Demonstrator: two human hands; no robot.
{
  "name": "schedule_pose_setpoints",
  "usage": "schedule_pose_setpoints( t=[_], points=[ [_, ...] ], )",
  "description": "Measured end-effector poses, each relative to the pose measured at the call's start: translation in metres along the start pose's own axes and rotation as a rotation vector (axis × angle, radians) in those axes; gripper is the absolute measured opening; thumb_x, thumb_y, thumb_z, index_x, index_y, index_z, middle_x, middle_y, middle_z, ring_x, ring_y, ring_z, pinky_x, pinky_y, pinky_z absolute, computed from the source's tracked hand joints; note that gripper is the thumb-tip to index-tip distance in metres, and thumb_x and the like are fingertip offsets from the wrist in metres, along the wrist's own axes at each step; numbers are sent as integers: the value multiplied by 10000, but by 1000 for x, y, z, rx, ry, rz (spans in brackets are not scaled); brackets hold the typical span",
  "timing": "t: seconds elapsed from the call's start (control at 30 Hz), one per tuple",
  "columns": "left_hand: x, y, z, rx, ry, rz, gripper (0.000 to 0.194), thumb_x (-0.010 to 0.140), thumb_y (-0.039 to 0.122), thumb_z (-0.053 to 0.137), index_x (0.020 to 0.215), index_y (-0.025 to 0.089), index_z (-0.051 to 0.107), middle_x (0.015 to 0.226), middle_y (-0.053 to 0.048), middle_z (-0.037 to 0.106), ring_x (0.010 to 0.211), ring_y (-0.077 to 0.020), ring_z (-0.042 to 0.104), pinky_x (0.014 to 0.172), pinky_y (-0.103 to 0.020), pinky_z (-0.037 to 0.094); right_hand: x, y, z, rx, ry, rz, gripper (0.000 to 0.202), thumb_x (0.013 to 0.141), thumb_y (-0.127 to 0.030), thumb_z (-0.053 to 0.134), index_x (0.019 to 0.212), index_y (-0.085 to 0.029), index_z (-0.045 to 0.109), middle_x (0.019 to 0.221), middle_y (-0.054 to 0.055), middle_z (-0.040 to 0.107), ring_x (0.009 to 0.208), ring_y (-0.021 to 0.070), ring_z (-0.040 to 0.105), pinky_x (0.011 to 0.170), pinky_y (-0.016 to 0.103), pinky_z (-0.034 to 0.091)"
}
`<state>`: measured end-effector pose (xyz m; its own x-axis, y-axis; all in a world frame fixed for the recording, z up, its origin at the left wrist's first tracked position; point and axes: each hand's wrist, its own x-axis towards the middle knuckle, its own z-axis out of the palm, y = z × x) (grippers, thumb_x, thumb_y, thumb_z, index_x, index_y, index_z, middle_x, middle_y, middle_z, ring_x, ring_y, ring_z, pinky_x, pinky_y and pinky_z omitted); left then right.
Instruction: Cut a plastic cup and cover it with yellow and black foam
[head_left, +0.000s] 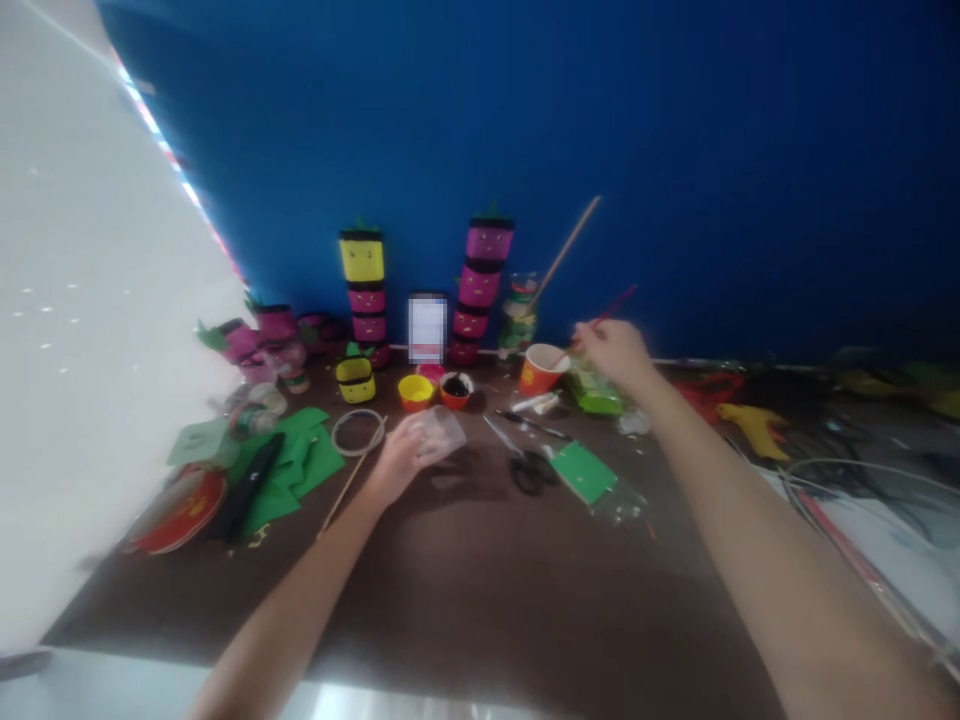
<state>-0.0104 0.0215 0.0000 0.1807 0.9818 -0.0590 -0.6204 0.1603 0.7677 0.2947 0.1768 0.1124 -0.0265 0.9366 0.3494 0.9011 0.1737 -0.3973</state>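
My left hand [405,455] holds a small clear plastic cup [442,435] just above the brown table [480,590]. My right hand [611,352] reaches far forward and grips a thin red-handled brush [611,310] whose lower end dips into an orange paper cup [541,368]. Small yellow [415,392] and orange [455,390] paint pots sit between the two hands. Black-handled scissors [525,462] lie to the right of the left hand.
Stacks of yellow and pink painted cups [362,295] [480,290] stand against the blue wall. Green felt pieces [296,465], a red plate [180,512] and a wire ring [358,432] lie at the left. A green card [583,470] and yellow glue gun [754,425] lie at the right.
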Motion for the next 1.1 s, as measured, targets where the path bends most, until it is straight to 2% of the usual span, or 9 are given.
schedule_pose_setpoints(
  t=[0.13, 0.27, 0.33, 0.43, 0.63, 0.87, 1.1],
  points=[
    [0, 0, 0, 4, 0, 5, 548, 653, 354, 729, 1137, 181, 539, 961, -64, 662, 858, -192, 648, 894, -421, 455, -10, -10, -16, 133, -42, 119, 239, 801, -330, 530, 690, -152, 645, 673, 96, 693, 593, 187, 608, 592, 277, 445],
    [0, -1, 0, 5, -5, 22, 523, 671, 346, 715, 1134, 177, 544, 978, -74, 664, 883, -203, 649, 907, -429, 448, -28, -14, -37, 277, 112, 156, 244, 782, -370, 568, 716, -141, 622, 684, 102, 692, 543, 156, 601, 571, 254, 462],
    [0, -2, 0, 9, -3, 26, 512, 667, 342, 718, 1123, 177, 552, 974, -74, 668, 878, -201, 650, 910, -426, 447, -35, -13, -44, 319, 141, 165, 214, 768, -346, 584, 763, -136, 627, 692, 100, 692, 555, 158, 612, 576, 256, 472],
    [0, -3, 0, 16, -6, 29, 505, 662, 340, 722, 1113, 181, 558, 963, -71, 674, 869, -200, 652, 906, -421, 447, -42, -7, -50, 266, 103, 140, 189, 754, -301, 595, 827, -133, 643, 728, 97, 699, 618, 170, 629, 619, 270, 481],
    [-2, -1, 2, 19, -3, 30, 517, 650, 349, 727, 1111, 188, 557, 931, -53, 676, 832, -186, 653, 899, -412, 454, -50, -5, -60, 36, 1, 9, 200, 767, -325, 541, 808, -172, 663, 785, 77, 705, 719, 203, 631, 683, 314, 473],
    [-3, 1, 5, 6, 7, 25, 487, 638, 322, 733, 1079, 190, 575, 934, -43, 677, 835, -184, 651, 906, -414, 457, -58, -15, -67, 14, -109, -49, 212, 755, -306, 513, 852, -191, 663, 955, 80, 696, 816, 214, 626, 732, 311, 459],
    [-3, -1, 3, 17, -10, 33, 493, 657, 331, 719, 1101, 182, 564, 924, -56, 679, 831, -183, 651, 900, -410, 456, -59, -20, -61, -36, -90, 33, 215, 776, -329, 514, 839, -185, 661, 853, 79, 711, 762, 212, 619, 657, 287, 435]
  ],
)
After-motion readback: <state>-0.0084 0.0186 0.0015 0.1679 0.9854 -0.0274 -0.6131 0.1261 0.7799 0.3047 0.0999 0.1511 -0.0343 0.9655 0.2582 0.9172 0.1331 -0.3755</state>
